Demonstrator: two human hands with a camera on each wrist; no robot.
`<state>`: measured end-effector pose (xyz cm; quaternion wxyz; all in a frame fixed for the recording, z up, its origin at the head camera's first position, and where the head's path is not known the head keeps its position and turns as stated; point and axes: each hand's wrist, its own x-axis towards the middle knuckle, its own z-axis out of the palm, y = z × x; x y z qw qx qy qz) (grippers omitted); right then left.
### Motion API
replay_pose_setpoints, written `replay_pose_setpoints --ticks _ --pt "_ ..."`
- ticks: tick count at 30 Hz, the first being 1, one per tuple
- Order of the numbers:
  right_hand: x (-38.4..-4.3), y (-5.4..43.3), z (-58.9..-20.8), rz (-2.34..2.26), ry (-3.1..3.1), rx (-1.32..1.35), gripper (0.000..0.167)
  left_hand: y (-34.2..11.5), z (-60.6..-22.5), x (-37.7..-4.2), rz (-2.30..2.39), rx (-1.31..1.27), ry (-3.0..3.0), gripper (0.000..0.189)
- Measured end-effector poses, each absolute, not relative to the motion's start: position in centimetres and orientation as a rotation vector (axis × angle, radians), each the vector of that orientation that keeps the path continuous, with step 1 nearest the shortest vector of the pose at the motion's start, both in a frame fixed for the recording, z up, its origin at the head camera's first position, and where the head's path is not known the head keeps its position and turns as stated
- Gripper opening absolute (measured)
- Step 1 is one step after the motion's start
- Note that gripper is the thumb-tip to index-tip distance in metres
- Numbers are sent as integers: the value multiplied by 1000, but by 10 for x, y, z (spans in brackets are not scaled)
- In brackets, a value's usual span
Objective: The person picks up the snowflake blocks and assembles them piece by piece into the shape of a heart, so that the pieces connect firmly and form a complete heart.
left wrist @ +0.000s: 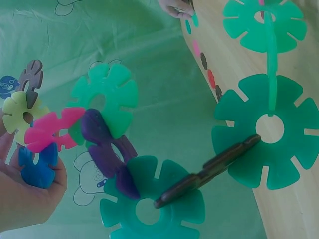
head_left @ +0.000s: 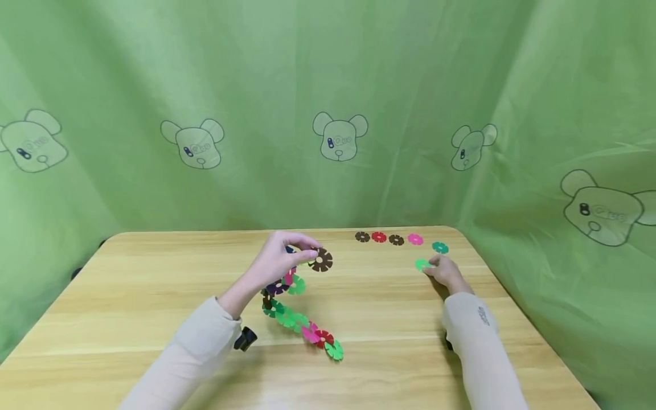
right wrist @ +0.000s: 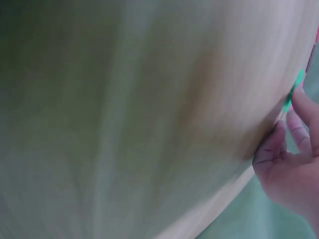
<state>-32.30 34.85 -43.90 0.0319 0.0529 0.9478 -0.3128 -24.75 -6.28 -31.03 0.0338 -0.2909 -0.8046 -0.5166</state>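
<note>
My left hand holds one end of a chain of slotted plastic snowflake discs above the table. A brown disc sticks out past its fingertips. In the left wrist view, the fingers are around a blue disc, joined to a pink disc and a yellow disc. From there the chain runs through green, purple and teal discs down to a light green end disc. At the far right, the thumb and fingertips of my right hand pinch the edge of a loose light green disc.
Along the back right of the wooden table lie loose discs: a brown one, a red one, another brown one, a pink one and a teal one. A green curtain surrounds the table's back and sides.
</note>
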Motion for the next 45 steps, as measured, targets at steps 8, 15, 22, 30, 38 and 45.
replay_pose_setpoints --ticks 8,15,22,30,38,45 --pt "-327 348 -432 -919 2840 86 37 -66 -310 -247 -1590 -886 -2463 17" --pt "-327 319 -408 -1166 2734 -120 22 -68 -310 -246 -1614 -816 -2494 18" --pt "-306 253 -364 -1582 2536 -403 44 -71 -310 -245 -1653 -743 -2485 22" --pt "-253 185 -323 -1892 2333 -548 43 -71 -314 -242 -1680 -698 -2427 17" --pt "-223 151 -312 -2014 2263 -465 46 -68 -314 -238 -1636 -716 -2335 15" --pt "-218 139 -319 -2093 2202 -452 47 -68 -312 -236 -1667 -728 -2294 14"
